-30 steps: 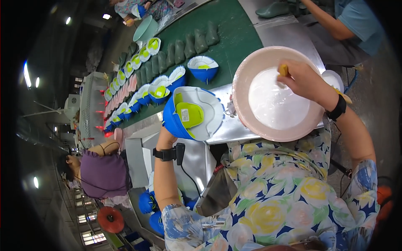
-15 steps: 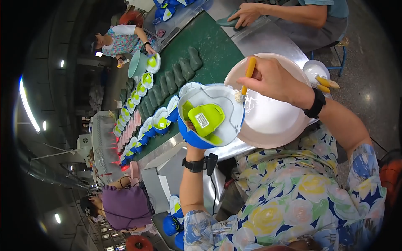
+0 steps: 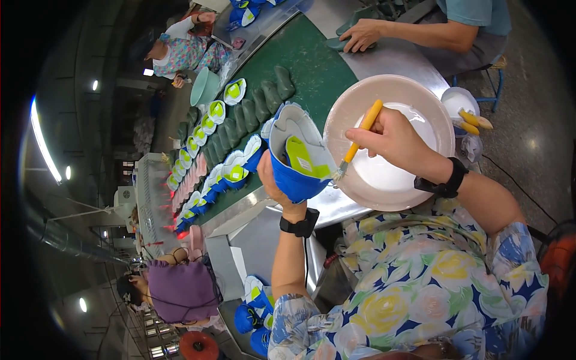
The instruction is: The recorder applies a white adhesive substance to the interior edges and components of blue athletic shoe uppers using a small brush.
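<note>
My left hand (image 3: 273, 183) grips a blue shoe upper (image 3: 303, 185) from its outer left side, with the white inside and lime-green tongue facing up. Between the fingers of my right hand (image 3: 393, 137) is a paintbrush (image 3: 364, 133) with a yellow handle. Its pale bristles meet the lower right edge of the upper. A wide beige basin (image 3: 440, 102) holding white liquid lies under my right hand.
Beyond the upper runs a green conveyor belt (image 3: 321, 57) carrying rows of dark shoe lasts (image 3: 283, 83) and blue-and-white uppers (image 3: 236, 173). A small white bowl (image 3: 454, 96) with yellow-handled brushes stands right of the basin. Co-workers sit at the far right (image 3: 414, 30), far left (image 3: 189, 48) and lower left (image 3: 180, 293).
The upper has been tilted, and the brush has moved down along it from the right edge to the lower right edge. At far left, a co-worker's hand has left an upper on the belt.
</note>
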The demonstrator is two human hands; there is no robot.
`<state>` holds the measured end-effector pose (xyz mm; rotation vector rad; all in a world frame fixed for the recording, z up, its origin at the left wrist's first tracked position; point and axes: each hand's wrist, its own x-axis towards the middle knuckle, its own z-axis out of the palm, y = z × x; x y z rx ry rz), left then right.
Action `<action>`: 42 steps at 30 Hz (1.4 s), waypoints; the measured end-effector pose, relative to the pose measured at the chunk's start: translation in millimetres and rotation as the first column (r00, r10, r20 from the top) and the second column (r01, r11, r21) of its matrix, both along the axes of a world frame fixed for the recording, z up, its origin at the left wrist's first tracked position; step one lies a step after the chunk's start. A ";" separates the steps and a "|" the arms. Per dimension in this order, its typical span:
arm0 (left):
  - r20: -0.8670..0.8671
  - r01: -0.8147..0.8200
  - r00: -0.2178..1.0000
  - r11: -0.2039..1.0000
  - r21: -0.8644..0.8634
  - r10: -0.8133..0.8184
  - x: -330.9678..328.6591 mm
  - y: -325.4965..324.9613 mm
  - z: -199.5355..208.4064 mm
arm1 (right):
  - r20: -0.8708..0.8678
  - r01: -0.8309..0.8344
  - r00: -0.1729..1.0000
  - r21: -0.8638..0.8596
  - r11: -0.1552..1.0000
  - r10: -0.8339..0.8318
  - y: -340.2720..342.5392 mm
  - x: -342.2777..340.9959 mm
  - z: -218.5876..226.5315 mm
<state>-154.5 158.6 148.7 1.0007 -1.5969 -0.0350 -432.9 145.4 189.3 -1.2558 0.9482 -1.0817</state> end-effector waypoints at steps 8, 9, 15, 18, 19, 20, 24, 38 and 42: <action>-0.866 0.771 0.475 0.400 0.496 0.157 17.0 19.3 4.5 | -0.126 -0.038 0.992 -0.470 0.882 -0.024 -5.8 -20.2 6.1; -0.914 0.884 0.312 0.273 0.380 0.261 9.2 23.1 2.1 | -0.084 -0.050 0.996 -0.527 0.849 0.006 -4.9 -19.2 6.2; -0.895 0.920 0.328 0.111 0.375 0.302 -46.1 44.9 -5.2 | -0.018 -0.056 0.997 -0.835 0.547 0.075 -5.2 4.5 2.6; -0.893 0.922 0.323 0.108 0.372 0.314 -53.6 48.5 -3.4 | -0.144 -0.133 0.989 -0.873 0.469 0.012 -15.0 6.4 -2.4; -0.894 0.926 0.312 0.108 0.362 0.320 -53.4 47.9 -3.0 | -0.132 -0.122 0.991 -0.880 0.459 0.012 -18.3 4.2 -4.3; -0.895 0.926 0.309 0.111 0.360 0.320 -52.4 46.6 -2.9 | -0.190 -0.170 0.982 -0.817 0.551 0.022 -20.9 0.7 -6.0; -0.903 0.909 0.343 0.150 0.388 0.258 -44.7 38.5 -2.9 | -0.295 -0.281 0.947 -0.572 0.771 0.126 -25.3 -14.8 -5.5; -0.788 0.710 0.616 0.426 0.560 0.008 -23.5 28.0 13.9 | -0.379 -0.343 0.924 -0.760 0.552 0.052 -16.7 -31.0 -0.2; -0.863 0.806 0.503 0.341 0.485 0.038 -18.7 24.2 12.5 | -0.330 -0.248 0.944 -0.729 0.638 -0.009 -16.9 -34.7 -0.8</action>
